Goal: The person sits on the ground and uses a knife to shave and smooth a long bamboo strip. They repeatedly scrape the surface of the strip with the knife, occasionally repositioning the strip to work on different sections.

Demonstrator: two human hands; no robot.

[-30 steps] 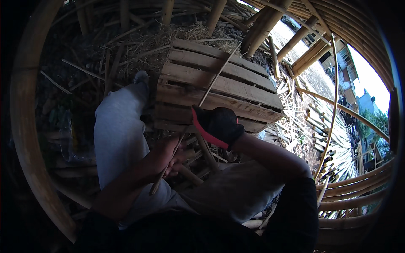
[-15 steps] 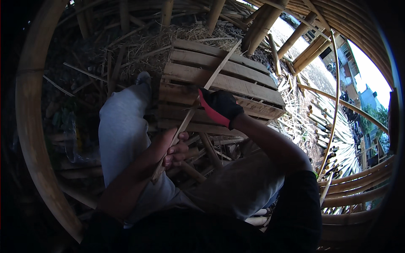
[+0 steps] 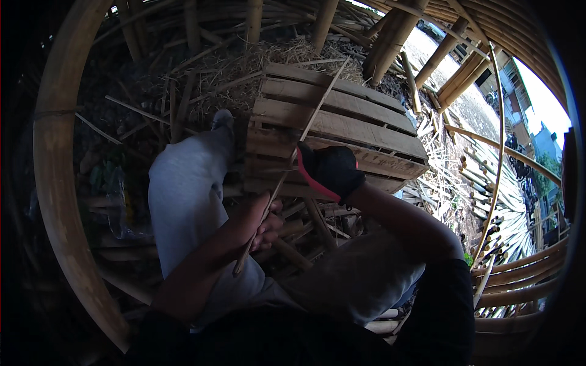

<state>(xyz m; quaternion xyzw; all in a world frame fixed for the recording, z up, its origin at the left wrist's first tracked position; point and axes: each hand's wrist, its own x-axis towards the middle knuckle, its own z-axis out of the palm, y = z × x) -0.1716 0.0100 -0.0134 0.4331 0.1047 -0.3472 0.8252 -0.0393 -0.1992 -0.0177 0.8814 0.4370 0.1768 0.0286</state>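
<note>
My bare left hand (image 3: 267, 227) is closed around the lower part of a long, thin bamboo strip (image 3: 317, 108). The strip slants up and away, crossing over a slatted wooden crate (image 3: 342, 130), and its near end sticks out below the hand above my leg. My right hand (image 3: 329, 172), in a black glove with a pink-red edge, is closed beside the strip's middle, its thumb side against or very near it. What the right fingers hold, if anything, is hidden in the dark in front of the crate.
Thick bamboo posts (image 3: 387, 49) rise beyond the crate, with straw and shavings (image 3: 274, 55) around their feet. A stack of bamboo poles (image 3: 500, 207) lies in sunlight at right. A curved bamboo pole (image 3: 61, 177) frames the left. Loose bamboo pieces (image 3: 293, 253) lie beneath my legs.
The strip has turned in my left hand, showing a narrower side than before. The right hand stays beside its middle. The whole view has shifted slightly, moving the scene right and down.
</note>
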